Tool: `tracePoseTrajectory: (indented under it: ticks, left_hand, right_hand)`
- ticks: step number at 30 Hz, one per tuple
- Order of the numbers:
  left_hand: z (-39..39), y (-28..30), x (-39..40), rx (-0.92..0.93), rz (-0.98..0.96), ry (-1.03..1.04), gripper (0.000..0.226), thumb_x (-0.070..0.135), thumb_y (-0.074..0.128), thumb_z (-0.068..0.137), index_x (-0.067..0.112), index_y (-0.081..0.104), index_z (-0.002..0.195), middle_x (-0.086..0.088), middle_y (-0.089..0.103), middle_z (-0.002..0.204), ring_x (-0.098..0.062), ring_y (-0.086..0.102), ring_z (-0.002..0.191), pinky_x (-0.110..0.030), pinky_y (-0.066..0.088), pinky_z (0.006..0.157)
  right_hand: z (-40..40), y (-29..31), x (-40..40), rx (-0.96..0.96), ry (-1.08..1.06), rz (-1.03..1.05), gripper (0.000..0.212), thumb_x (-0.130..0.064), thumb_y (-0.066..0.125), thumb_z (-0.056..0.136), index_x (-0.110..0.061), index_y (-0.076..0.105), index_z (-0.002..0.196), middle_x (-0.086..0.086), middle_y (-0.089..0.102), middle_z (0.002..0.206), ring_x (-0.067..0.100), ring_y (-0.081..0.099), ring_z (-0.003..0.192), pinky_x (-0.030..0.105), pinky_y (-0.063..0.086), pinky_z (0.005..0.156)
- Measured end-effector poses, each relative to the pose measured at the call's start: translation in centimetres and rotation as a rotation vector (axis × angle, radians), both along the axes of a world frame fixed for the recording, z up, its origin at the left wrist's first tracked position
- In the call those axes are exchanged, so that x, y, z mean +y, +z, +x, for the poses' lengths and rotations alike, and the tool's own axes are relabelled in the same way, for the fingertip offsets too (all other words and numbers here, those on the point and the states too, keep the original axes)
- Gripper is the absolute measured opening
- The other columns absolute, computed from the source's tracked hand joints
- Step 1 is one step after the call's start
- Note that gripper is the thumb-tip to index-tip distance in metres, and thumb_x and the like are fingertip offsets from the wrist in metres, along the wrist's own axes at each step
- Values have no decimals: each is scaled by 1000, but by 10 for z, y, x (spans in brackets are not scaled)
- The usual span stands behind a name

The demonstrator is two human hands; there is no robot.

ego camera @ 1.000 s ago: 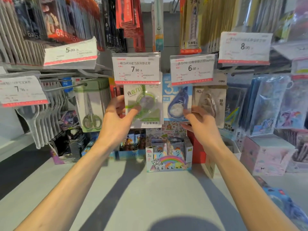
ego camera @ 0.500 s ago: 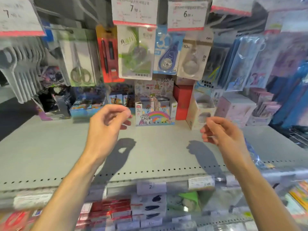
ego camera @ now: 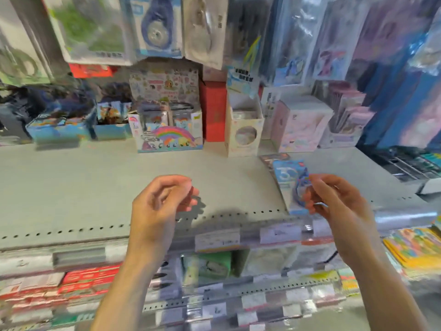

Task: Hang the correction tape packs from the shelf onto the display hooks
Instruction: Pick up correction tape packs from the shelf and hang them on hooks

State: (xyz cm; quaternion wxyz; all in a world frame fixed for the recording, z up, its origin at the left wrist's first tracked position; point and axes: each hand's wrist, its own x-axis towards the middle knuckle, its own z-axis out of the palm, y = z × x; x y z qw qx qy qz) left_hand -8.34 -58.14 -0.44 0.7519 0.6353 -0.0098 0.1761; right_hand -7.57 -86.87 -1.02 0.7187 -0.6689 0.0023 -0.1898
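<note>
A blue correction tape pack (ego camera: 287,174) lies on the grey shelf (ego camera: 95,187) at the right, on top of a darker pack (ego camera: 270,158). My right hand (ego camera: 334,199) pinches the blue pack's near end between thumb and fingers. My left hand (ego camera: 164,201) hovers over the middle of the shelf, fingers loosely curled and apart, holding nothing. Above, on the display hooks, hang a green pack (ego camera: 93,27), a blue pack (ego camera: 155,25) and a grey pack (ego camera: 202,27). The whole frame is blurred.
Along the back of the shelf stand a rainbow-printed display box (ego camera: 169,137), a red box (ego camera: 213,111), a white box (ego camera: 243,130) and pink boxes (ego camera: 300,125). Hanging clear sleeves (ego camera: 334,44) fill the right. Price labels line the shelf's front edge (ego camera: 217,240), with more stock below.
The view has tilted down from the hooks to the shelf. Both hands came down from the hanging packs, and my right hand has moved right and closed on the blue pack.
</note>
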Motion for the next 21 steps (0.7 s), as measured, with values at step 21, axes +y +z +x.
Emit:
tracePoseTrajectory:
  ticks: [21]
  left_hand:
    - [132, -30, -176, 430, 770, -53, 17, 40, 76, 89, 28, 68, 98, 13, 74, 86, -5, 71, 84, -37, 56, 88]
  right_hand:
    - [171, -14, -124, 295, 408, -698, 6, -33, 71, 95, -27, 70, 94, -5, 73, 80, 14, 65, 65, 29, 53, 62]
